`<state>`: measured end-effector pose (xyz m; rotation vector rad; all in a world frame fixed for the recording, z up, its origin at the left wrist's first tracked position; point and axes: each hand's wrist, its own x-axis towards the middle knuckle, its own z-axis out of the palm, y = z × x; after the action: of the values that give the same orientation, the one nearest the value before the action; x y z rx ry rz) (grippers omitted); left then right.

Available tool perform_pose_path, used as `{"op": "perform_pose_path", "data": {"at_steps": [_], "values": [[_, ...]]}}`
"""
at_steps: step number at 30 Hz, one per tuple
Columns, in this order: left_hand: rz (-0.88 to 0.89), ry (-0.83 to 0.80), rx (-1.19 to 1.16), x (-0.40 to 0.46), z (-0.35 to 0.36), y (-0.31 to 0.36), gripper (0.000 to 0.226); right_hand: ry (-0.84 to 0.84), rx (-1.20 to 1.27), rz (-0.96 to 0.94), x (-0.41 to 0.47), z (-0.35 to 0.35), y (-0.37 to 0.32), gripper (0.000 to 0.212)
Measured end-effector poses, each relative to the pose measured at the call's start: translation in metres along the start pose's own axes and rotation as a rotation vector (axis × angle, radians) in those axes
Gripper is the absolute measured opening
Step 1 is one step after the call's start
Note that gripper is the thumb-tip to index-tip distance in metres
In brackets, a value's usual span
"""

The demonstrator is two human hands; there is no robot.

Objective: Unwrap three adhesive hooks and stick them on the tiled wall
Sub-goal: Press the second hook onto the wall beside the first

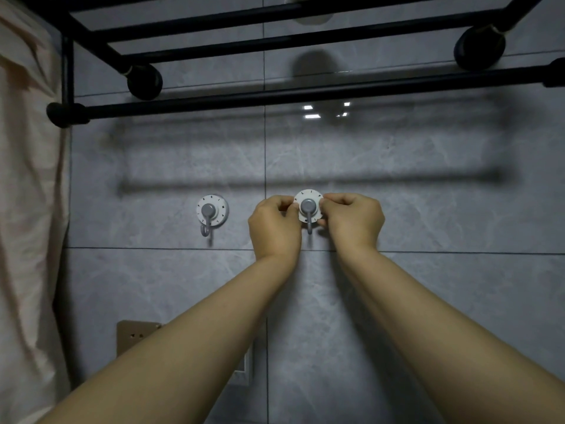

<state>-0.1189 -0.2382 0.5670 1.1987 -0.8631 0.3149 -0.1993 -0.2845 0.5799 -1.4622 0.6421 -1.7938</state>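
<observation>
Head view: I hold the second hook against the grey tiled wall, just right of the vertical grout line, with both arms raised. My left hand pinches the white round pad at its nine o'clock edge; my right hand pinches it at three o'clock, fingers curled over the rim. Whether the pad is already bonded to the tile I cannot tell. The first hook sits stuck on the wall at nine o'clock from my hands, well apart, its grey curl hanging down at six o'clock.

The hook looks light and stiff, a thin plastic disc with a small rigid peg at its centre. I judge the rim is the place to hold while placing it, and the disc face the place to press, since pulling the peg could lever the adhesive off. The glossy tile looks slick, so a crooked set would probably be hard to correct.

A black towel rack juts out at twelve o'clock, a pale cloth hangs at nine o'clock, and a wall socket sits at seven o'clock. Bare tile at three o'clock leaves room for the third hook, which is not in sight.
</observation>
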Motion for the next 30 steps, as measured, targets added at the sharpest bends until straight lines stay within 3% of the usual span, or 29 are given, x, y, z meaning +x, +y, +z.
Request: {"op": "perform_pose_path", "data": {"at_steps": [6,13,16,18,20,25,30], "values": [[0.013,-0.002,0.026,0.005,0.005,-0.006,0.015,-0.006,-0.034,-0.01,0.006,0.001,0.003,0.013],[0.017,-0.032,-0.058,0.016,0.006,-0.012,0.009,-0.052,-0.12,-0.168,0.007,-0.002,0.006,0.026],[-0.033,-0.052,-0.074,0.019,0.003,-0.007,0.016,-0.087,-0.158,-0.156,0.011,-0.006,0.0,0.018],[-0.043,-0.101,-0.065,0.021,-0.003,-0.004,0.008,-0.132,-0.258,-0.223,0.014,-0.012,-0.005,0.015],[0.086,-0.144,0.068,0.019,-0.012,-0.006,0.015,-0.175,-0.394,-0.363,0.016,-0.02,-0.006,0.014],[0.703,-0.376,0.455,0.012,-0.039,-0.021,0.043,-0.378,-0.774,-0.951,0.016,-0.042,-0.002,0.037],[0.898,-0.567,0.86,0.018,-0.053,-0.032,0.062,-0.589,-1.08,-1.093,0.018,-0.053,0.002,0.062]]}}
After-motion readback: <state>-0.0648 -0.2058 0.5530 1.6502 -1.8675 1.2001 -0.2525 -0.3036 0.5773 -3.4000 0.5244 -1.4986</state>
